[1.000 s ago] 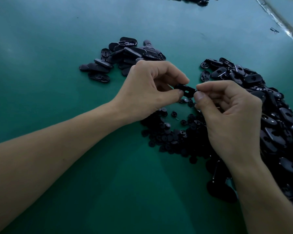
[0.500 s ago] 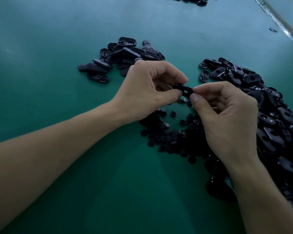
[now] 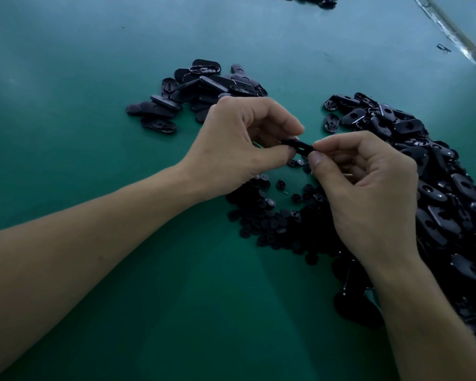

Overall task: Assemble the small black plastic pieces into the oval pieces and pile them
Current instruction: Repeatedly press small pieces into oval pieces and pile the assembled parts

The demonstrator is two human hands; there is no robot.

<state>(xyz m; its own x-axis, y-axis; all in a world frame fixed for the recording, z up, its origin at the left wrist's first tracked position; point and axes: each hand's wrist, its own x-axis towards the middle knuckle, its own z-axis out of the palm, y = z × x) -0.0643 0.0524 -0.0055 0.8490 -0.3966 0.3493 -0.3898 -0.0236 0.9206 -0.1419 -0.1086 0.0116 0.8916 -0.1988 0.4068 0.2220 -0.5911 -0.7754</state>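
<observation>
Little change over 1 s: the oval (image 3: 300,146) stays mid-frame. Left hand (image 3: 239,144) pinches its left end and right hand (image 3: 368,188) its right end, fingers clamped. Insertion looks unfinished.

Count: 1 oval held, 3 heaps:
- assembled heap (image 3: 204,89), upper centre
- oval heap (image 3: 437,174), right
- small-piece heap (image 3: 267,218), below the hands

Pieces too many to count.

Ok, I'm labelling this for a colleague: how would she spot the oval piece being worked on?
On the green table, find the heap of small round pieces. Above it the left hand and right hand pinch one oval piece, the only one off the table.
</observation>
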